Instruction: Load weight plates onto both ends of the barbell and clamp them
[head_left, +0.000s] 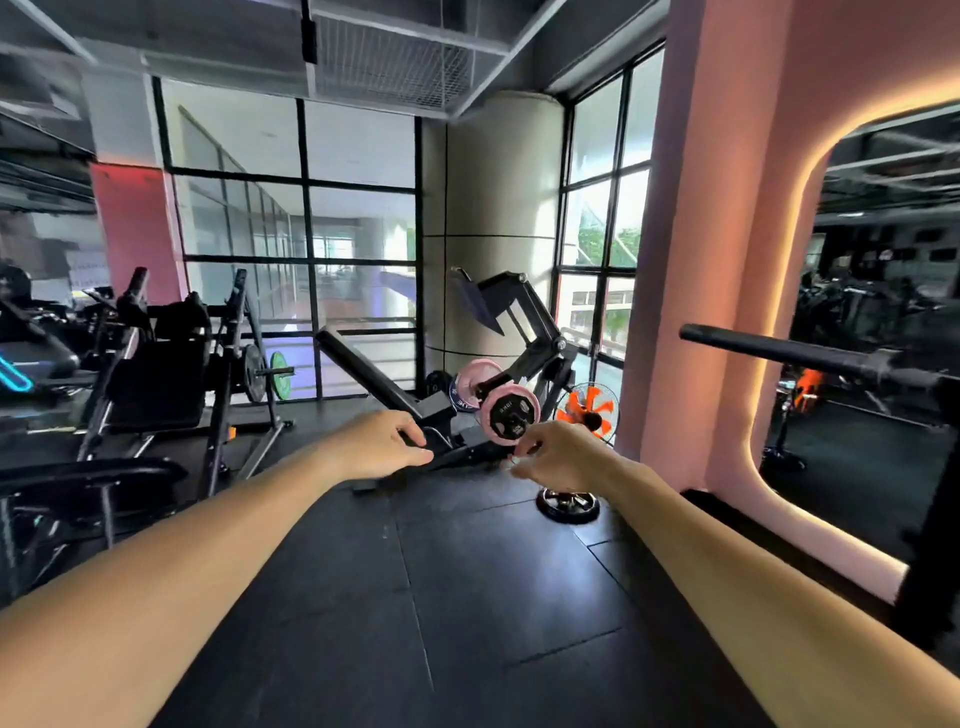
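Observation:
A black barbell (779, 353) sticks out from the right at chest height, its bare end pointing left, with no plate on the part I see. Pink weight plates (509, 410) hang on the peg of a leg press machine (519, 322) ahead, near the windows. Both my arms reach forward over the floor. My left hand (379, 441) is loosely curled and holds nothing. My right hand (561, 457) has its fingers bent just below the nearest pink plate. Whether it pinches something small is blurred.
An orange-bladed fan (589, 410) on a round floor base stands right of the plates. A black rack upright (930, 519) and a pink mirror wall (701, 260) are at the right. Benches and a loaded machine (156, 374) fill the left. Black rubber floor (441, 597) lies underfoot.

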